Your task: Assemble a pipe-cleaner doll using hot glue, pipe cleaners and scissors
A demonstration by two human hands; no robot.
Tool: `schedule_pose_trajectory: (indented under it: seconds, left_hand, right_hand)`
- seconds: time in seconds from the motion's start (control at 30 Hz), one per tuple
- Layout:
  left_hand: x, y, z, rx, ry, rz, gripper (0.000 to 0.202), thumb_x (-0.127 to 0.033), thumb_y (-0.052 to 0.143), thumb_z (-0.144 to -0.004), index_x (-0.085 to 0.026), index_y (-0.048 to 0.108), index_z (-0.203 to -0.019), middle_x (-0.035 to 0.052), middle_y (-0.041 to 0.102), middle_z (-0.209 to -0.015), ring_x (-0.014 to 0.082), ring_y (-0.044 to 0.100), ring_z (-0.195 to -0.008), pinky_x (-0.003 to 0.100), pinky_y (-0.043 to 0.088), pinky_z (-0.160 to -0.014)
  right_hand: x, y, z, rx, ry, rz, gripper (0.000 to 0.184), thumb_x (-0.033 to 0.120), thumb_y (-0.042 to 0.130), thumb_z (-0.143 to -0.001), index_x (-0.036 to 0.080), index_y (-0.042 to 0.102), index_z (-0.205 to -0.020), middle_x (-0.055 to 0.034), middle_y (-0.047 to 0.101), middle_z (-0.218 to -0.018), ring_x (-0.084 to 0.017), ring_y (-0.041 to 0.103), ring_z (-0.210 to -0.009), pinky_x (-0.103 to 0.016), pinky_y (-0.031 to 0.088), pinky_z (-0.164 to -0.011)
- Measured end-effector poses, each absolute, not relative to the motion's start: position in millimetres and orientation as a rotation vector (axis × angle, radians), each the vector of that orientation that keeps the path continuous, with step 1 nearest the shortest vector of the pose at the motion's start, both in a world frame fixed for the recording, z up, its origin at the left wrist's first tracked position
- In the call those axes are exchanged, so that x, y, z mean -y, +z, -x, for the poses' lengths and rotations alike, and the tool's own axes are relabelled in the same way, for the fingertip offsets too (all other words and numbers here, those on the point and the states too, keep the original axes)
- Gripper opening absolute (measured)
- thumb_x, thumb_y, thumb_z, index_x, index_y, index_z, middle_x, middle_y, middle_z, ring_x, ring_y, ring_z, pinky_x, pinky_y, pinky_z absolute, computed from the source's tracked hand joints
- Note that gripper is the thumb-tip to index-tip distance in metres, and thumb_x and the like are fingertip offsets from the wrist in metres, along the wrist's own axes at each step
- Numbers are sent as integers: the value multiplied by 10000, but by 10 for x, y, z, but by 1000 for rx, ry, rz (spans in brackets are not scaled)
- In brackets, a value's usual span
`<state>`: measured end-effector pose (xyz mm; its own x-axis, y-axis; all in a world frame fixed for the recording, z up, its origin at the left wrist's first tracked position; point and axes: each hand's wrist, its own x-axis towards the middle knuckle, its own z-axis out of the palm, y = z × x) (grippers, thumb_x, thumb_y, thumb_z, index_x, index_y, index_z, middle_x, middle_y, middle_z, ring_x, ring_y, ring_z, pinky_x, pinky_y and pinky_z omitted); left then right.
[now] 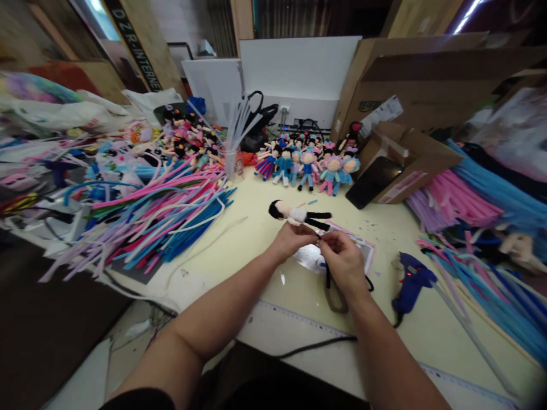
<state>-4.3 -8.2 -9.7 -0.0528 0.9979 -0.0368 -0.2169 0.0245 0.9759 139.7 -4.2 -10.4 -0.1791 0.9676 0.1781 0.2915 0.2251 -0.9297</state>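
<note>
My left hand [294, 240] and my right hand [343, 257] meet above the table, fingertips pinched close together. What lies between the fingers is small and mostly hidden. Below my right hand is a dark brown and black loop [336, 302]; I cannot tell whether it is held or lies on the table. Just beyond the hands lies a small doll [298, 214] with black hair, a white top and black legs, on its back. Under the hands is a shiny sheet [308, 257], partly covered.
A blue glue gun [410, 279] with a red light lies at the right. Bundles of fuzzy pipe cleaners [171, 205] cover the left; more lie right. Finished dolls [306, 168] stand behind, near a cup of clear sticks [233, 162], a black phone [374, 181] and a cardboard box [421, 154].
</note>
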Motion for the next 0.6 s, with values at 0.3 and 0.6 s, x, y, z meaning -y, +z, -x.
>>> schedule_pose_trajectory:
  seconds: [0.3, 0.6]
  left_hand:
    - [101, -181, 24, -1466, 1237, -1360, 37, -184, 614, -628, -152, 628, -614, -2, 594, -575, 132, 537, -572, 245, 386, -539]
    - [22, -310, 8, -1434, 1366, -1475, 315, -129, 620, -618, -214, 658, -919, 29, 662, -856, 187, 580, -792, 294, 463, -754]
  right_hand:
    - [20, -90, -1432, 1705, 1008, 1355, 246, 379, 599, -696, 173, 635, -826, -37, 653, -723, -170, 591, -650, -277, 448, -606]
    - [-35, -107, -1490, 1824, 923, 1375, 280, 334, 549, -701, 163, 703, -860, -37, 668, -693, -175, 582, -624, -269, 431, -578]
